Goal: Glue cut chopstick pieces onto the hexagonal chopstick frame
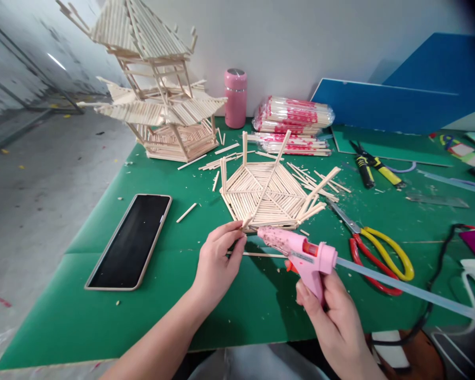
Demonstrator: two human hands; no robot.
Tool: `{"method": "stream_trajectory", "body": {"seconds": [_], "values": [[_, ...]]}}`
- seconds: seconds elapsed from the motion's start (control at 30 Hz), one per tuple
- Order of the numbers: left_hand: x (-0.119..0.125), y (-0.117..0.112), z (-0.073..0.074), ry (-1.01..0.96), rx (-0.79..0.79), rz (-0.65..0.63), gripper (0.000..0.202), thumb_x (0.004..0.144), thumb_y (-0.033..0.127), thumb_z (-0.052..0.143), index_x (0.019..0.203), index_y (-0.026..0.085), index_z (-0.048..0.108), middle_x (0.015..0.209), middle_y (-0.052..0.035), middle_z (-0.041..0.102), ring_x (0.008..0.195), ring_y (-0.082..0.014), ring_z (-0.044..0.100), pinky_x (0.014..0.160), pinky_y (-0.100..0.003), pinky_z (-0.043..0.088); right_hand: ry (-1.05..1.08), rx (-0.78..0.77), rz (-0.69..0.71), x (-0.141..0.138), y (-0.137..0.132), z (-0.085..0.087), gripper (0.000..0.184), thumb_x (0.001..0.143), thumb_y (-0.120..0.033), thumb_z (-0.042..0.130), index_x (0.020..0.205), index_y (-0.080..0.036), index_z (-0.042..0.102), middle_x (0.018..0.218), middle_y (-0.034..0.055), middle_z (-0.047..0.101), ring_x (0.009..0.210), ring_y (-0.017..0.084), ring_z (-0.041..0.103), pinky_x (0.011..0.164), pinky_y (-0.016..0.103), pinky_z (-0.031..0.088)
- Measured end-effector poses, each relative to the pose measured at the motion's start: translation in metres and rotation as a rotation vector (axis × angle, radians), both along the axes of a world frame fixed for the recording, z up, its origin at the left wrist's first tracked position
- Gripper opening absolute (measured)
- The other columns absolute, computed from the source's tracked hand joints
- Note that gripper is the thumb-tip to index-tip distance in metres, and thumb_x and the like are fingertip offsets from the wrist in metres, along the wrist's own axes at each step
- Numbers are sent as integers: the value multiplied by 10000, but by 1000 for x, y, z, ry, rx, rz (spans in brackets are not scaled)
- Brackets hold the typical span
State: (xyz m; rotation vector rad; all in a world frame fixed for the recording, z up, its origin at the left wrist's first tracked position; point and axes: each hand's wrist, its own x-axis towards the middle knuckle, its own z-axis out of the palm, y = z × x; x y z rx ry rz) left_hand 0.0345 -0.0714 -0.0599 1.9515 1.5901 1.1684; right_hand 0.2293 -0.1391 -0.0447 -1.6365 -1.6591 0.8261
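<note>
My right hand [332, 311] is wrapped around the handle of a pink hot glue gun [296, 248], a clear glue stick [404, 287] trailing from its back. The gun's nozzle points left at the near corner of a hexagonal platform [257, 182] built of thin wooden sticks. At that same corner, my left hand [219, 256] pinches a short wooden stick [247, 220] with thumb and fingers. Several stick posts rise from the platform's other corners, some leaning outward. Below the platform lies a loose long stick [263, 255], partly hidden by my hand.
A stick pagoda model [158, 105] stands at the back left, beside a pink thermos [235, 100] and wrapped stick bundles [295, 121]. A phone [130, 243] lies left. Scissors [376, 253], pliers [376, 166] and a black cable [435, 285] are on the right.
</note>
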Motion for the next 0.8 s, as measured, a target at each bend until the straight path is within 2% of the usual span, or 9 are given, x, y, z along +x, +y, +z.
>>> {"method": "stream_trajectory", "body": {"seconds": [0.13,0.37,0.47,0.63,0.8], "values": [[0,1,0,1,-7,13,118,782,177,526,747,157,637,955,-104,663,889,-206,623,779,-344,520,-12,-3,8,0,0,-1,391,846,-327,426,1191,-142,428,1014,123,604,893,211,587,613,242,496],[0,1,0,-4,-8,10,118,784,177,522,753,167,635,963,-99,663,880,-204,627,763,-346,527,-5,-23,4,0,0,-2,361,844,-326,435,1164,-158,443,1075,125,586,921,217,582,637,248,503],[0,1,0,-2,-5,8,117,785,175,522,747,167,632,963,-101,662,884,-203,626,770,-350,525,11,-18,-17,-1,-1,-2,371,831,-332,456,1160,-161,451,1034,119,602,906,218,587,630,253,507],[-1,2,-1,16,17,3,117,783,172,520,760,157,634,951,-107,665,882,-207,627,768,-349,524,49,3,-81,-4,-2,0,251,822,-343,464,1003,-179,520,904,97,634,856,217,603,574,242,496],[-1,2,-2,22,40,4,113,783,170,520,759,161,630,944,-104,666,879,-204,628,764,-350,526,24,3,-54,-4,-1,0,330,824,-339,458,1097,-156,484,868,100,632,833,219,605,568,247,494]]}}
